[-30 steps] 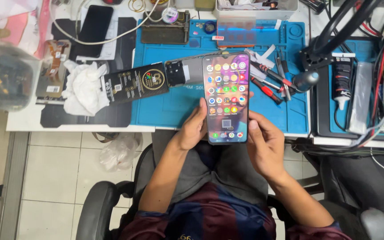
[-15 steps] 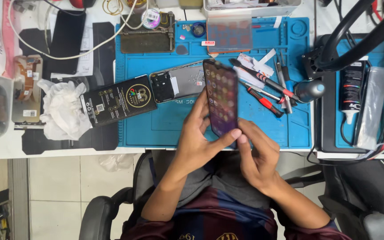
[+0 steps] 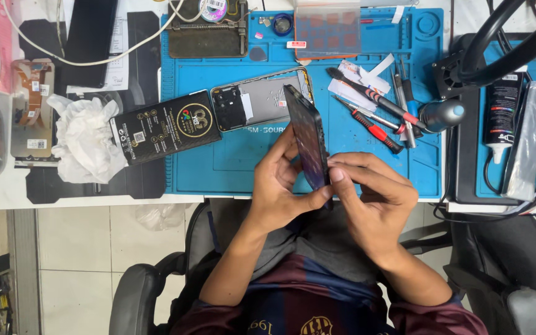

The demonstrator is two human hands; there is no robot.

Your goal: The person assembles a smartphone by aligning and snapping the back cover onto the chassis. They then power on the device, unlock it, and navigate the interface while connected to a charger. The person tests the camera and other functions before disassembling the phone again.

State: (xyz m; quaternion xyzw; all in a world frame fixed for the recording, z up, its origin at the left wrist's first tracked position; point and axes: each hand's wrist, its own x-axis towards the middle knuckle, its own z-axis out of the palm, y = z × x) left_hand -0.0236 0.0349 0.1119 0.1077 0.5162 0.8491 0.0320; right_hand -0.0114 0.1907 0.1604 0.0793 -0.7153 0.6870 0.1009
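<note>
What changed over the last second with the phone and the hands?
The phone was turned from screen-up, showing its lit icons, to nearly edge-on, its screen now dark and facing the right hand. Both hands kept hold of its lower end; the left hand now pinches the bottom corner. The opened phone shell, black box, screwdrivers and blue mat lie as before.

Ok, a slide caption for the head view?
Both hands, left and right, hold a dark phone edge-on above a blue mat.
</note>
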